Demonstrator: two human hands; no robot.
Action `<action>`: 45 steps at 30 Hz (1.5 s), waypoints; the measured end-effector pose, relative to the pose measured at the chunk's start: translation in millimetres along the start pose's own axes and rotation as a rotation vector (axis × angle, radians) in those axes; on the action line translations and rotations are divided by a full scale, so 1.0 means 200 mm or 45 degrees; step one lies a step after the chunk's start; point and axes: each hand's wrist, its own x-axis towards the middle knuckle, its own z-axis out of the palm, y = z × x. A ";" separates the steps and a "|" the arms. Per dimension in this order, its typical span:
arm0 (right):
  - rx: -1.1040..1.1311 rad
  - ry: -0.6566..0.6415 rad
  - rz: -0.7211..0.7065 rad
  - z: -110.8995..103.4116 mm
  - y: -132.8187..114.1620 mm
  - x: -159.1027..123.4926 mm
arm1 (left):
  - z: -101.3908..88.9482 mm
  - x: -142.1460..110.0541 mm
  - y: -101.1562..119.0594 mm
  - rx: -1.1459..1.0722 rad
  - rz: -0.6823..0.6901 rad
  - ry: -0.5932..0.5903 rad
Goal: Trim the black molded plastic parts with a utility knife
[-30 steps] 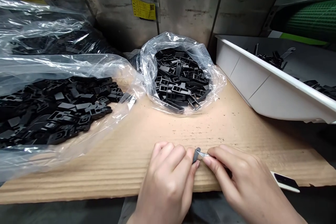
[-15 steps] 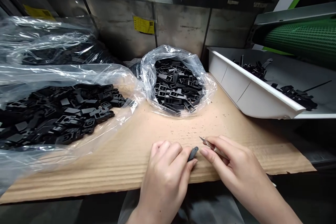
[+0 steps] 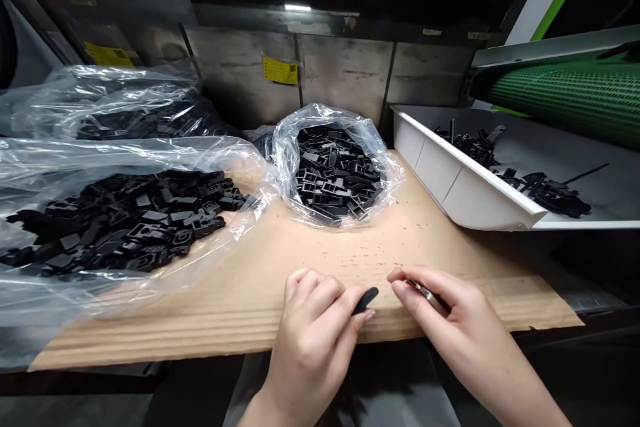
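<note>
My left hand (image 3: 313, 327) pinches a small black plastic part (image 3: 367, 300) between thumb and fingers, just above the near edge of the cardboard sheet (image 3: 320, 267). My right hand (image 3: 450, 310) is close to its right and holds a small metal trimming knife (image 3: 425, 293) in its fingers. Most of the knife is hidden by those fingers. A small gap separates the knife from the black part. Dark specks lie on the cardboard above my hands.
A clear plastic bag of black parts (image 3: 335, 177) stands at the back. A larger bag of them (image 3: 125, 220) lies on the left. To the right, a tilted white tray (image 3: 450, 177) holds more parts, below a green belt (image 3: 565, 97).
My right hand has drawn the knife away from the black part, leaving a gap. My left hand still holds the part. The view has tilted upward, showing more of the wall.
</note>
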 end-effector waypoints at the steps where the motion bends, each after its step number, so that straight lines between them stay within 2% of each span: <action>1: 0.057 -0.070 0.000 0.00 0.00 -0.01 | 0.00 0.00 0.00 -0.078 -0.031 -0.031; 4: 0.196 -0.254 0.046 0.02 0.00 0.00 | -0.02 0.01 0.02 -0.410 -0.253 -0.145; 7: 0.247 -0.261 0.115 0.03 0.01 0.00 | -0.03 0.02 0.02 -0.601 -0.522 -0.146; 9: 0.282 -0.248 0.119 0.04 0.01 0.01 | -0.03 0.02 0.02 -0.638 -0.598 -0.111; 13: 0.322 -0.199 0.165 0.06 0.02 0.01 | -0.03 0.03 0.02 -0.590 -0.494 -0.119; 16: 0.168 -0.167 0.096 0.06 0.05 -0.01 | -0.02 0.02 0.01 -0.494 -0.353 -0.075; 21: -0.646 0.031 -0.422 -0.03 0.12 -0.06 | 0.00 -0.01 0.00 -0.339 -0.149 0.004; 23: -0.893 0.014 -0.611 -0.08 0.13 -0.07 | 0.01 -0.01 -0.01 -0.304 -0.124 -0.031; 25: -1.037 -0.035 -0.819 -0.12 0.12 -0.06 | 0.02 -0.01 0.00 -0.313 -0.124 -0.077; 29: -1.153 -0.012 -1.177 -0.15 0.06 -0.04 | 0.02 0.00 0.00 -0.338 -0.129 -0.129; 36: -1.183 -0.051 -1.369 -0.14 0.01 0.01 | 0.02 0.01 -0.01 -0.213 -0.081 -0.119; 40: -1.184 -0.048 -1.390 -0.14 -0.02 0.02 | 0.02 0.01 0.00 -0.172 -0.081 -0.118; 45: -1.269 -0.174 -1.329 -0.16 -0.03 0.01 | 0.02 0.01 0.01 -0.133 -0.098 -0.142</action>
